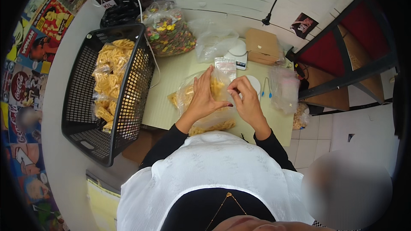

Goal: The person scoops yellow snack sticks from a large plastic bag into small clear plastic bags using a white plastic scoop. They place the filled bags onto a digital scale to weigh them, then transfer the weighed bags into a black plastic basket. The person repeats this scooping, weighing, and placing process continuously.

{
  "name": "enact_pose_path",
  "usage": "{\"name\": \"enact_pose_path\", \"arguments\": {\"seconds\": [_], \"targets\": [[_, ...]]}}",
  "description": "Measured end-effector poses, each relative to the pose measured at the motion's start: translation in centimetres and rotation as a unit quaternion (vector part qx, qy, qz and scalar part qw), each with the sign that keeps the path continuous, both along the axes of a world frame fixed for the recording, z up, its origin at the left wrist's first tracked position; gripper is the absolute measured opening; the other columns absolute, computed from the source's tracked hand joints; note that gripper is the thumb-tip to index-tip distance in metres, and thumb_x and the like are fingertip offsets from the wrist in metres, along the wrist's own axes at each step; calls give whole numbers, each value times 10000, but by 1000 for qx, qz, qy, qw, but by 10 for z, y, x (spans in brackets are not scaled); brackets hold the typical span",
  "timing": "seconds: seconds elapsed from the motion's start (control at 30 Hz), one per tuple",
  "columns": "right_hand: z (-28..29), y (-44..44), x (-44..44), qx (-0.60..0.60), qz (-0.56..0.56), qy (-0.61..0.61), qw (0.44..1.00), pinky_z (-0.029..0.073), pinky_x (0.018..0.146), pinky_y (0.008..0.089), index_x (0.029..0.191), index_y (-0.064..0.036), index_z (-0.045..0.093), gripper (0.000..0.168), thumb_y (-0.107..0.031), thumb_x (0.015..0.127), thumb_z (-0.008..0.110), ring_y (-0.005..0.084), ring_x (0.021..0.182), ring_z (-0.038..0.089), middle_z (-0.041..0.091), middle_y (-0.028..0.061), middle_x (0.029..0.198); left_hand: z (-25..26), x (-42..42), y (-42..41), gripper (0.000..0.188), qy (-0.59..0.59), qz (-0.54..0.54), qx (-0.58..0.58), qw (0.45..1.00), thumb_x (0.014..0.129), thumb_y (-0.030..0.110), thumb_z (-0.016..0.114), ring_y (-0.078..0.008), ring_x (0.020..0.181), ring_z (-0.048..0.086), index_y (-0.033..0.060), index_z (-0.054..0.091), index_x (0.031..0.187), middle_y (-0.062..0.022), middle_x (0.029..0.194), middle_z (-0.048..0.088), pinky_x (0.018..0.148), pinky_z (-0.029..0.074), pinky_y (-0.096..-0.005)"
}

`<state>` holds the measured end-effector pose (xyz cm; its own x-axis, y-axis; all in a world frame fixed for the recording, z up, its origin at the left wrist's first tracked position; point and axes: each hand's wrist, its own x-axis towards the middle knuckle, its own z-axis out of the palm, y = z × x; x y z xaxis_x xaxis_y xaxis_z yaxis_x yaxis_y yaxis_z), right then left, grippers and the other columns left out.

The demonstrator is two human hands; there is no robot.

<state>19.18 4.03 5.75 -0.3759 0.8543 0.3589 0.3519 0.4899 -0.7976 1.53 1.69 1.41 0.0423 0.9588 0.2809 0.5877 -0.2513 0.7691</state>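
On the table before me lies a clear plastic bag [218, 86] with yellow snack pieces inside. My left hand [201, 98] rests flat on its left side, fingers stretched and thumb spread out towards the right. At the bag's right edge, my right hand [246, 101] pinches the thin plastic between thumb and fingertips. Underneath and to the left spreads a larger clear bag [183, 98] of similar snacks, partly hidden by my left hand and wrist. More yellow pieces [221, 125] show close to my body. A printed zip pouch [225, 64] lies just beyond my hands.
Left stands a black plastic basket [78, 102] holding bagged yellow snacks [110, 70]. Behind are a bag of colourful snacks [170, 33], a kitchen scale [238, 51] and a cardboard box [262, 46]. Blue-tipped tongs [266, 88] and stacked plastic pouches [284, 86] lie right, beside a white round object [255, 85].
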Motion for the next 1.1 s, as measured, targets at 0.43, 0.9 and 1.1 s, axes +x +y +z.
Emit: {"name": "enact_pose_path", "arguments": {"seconds": [0.43,0.9,1.1], "targets": [[-135,16,-16,-43,238,-213,947,473,855,352,1017,-69,662,295,70,781,553,283,955,554,541,101,1071,-33,-78,-29,731,-366,55,-83,925,767,73,778,-152,1027,528,32,426,1406,-47,1062,532,940,423,-273],[-140,36,-29,-86,113,-55,988,482,883,397,1062,-16,640,175,-54,917,550,345,986,615,659,172,1025,-54,-146,-74,630,-381,182,-101,901,799,48,723,-166,1033,553,34,446,1365,-87,1149,547,910,462,-291],[-141,41,-30,-148,88,-70,983,488,840,386,1049,10,621,197,-132,939,540,344,926,647,671,190,961,-98,-146,-91,588,-310,192,-203,909,810,49,716,-192,1065,570,38,462,1341,-99,1164,563,933,453,-308]]}}
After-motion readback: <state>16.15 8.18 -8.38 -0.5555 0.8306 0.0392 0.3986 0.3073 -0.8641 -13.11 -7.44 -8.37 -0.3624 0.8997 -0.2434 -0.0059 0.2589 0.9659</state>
